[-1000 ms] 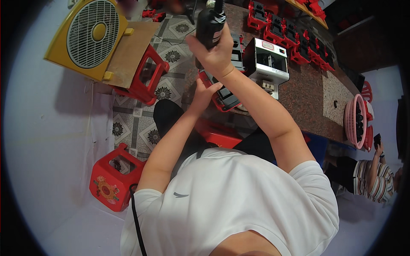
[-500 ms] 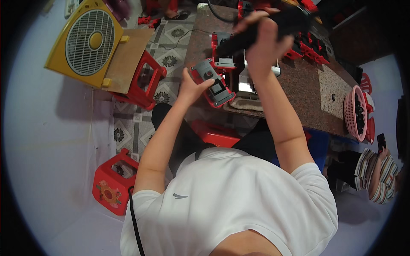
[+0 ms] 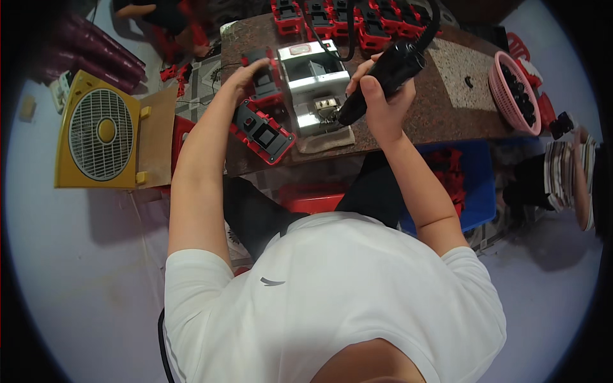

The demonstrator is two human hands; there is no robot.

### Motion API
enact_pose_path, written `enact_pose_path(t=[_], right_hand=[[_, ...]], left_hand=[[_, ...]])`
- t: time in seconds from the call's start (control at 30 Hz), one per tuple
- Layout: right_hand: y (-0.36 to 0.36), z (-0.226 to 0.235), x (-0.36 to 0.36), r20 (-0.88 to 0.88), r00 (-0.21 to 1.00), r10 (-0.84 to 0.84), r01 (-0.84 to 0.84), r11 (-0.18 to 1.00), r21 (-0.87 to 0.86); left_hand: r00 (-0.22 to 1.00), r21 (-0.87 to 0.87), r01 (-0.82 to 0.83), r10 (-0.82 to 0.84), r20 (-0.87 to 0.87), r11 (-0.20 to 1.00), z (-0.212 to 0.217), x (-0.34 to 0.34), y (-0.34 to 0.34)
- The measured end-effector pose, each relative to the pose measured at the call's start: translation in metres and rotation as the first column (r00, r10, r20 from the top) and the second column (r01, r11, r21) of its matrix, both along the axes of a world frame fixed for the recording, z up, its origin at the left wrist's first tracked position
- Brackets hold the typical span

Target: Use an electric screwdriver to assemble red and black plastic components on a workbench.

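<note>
My right hand [image 3: 387, 105] is wrapped round a black electric screwdriver [image 3: 385, 76]. Its tip points down at the front of a white-and-silver box-shaped machine [image 3: 314, 80], apparently a screw feeder; whether they touch I cannot tell. To the machine's left, my left hand [image 3: 244, 80] grips a blurred red-and-grey plastic housing [image 3: 265, 78], its fingers reaching over the far end. Closer to me, a second red-and-black housing [image 3: 263, 133] lies slanted by the table's front edge, with no hand on it.
Several red-and-black housings [image 3: 375, 29] line the back of the stone table [image 3: 408, 115]. A pink basket [image 3: 511, 96] of black parts stands at the right. Below it, a blue bin [image 3: 477, 185] holds red parts. At left is a yellow fan [image 3: 102, 127]. Another person [image 3: 562, 175] stands far right.
My left hand has left the nearer housing and moved to the farther one. My right hand has brought the screwdriver down to the machine's front. The whole view has shifted.
</note>
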State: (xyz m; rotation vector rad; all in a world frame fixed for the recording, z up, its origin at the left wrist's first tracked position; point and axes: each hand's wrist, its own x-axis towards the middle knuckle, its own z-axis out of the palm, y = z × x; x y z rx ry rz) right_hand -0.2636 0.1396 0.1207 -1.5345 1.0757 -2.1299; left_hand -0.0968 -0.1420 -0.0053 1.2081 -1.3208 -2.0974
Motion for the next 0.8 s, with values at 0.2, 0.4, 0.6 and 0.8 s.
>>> enact_pose_path(t=[0.2,0.4,0.6,0.8], right_hand=[[-0.015,-0.025,-0.005,-0.005,0.999,-0.038,0.037,0.994,-0.101],[-0.027,-0.036,-0.003,-0.072,0.995,-0.068,0.062,0.994,-0.091],[-0.030,-0.034,-0.001,-0.087,0.993,-0.086,0.079,0.994,-0.082],[-0.031,-0.034,0.004,-0.061,0.996,-0.065,0.060,0.995,-0.076]], left_hand=[[0.771,-0.030,-0.283,0.209,-0.602,0.959,0.069,0.058,0.009],[0.793,0.082,-0.169,0.185,-0.580,0.982,0.057,0.108,0.162],[0.848,0.020,-0.223,0.204,-0.490,0.975,0.037,0.085,0.120],[0.794,-0.006,-0.267,0.217,-0.568,0.964,0.044,0.050,0.061]])
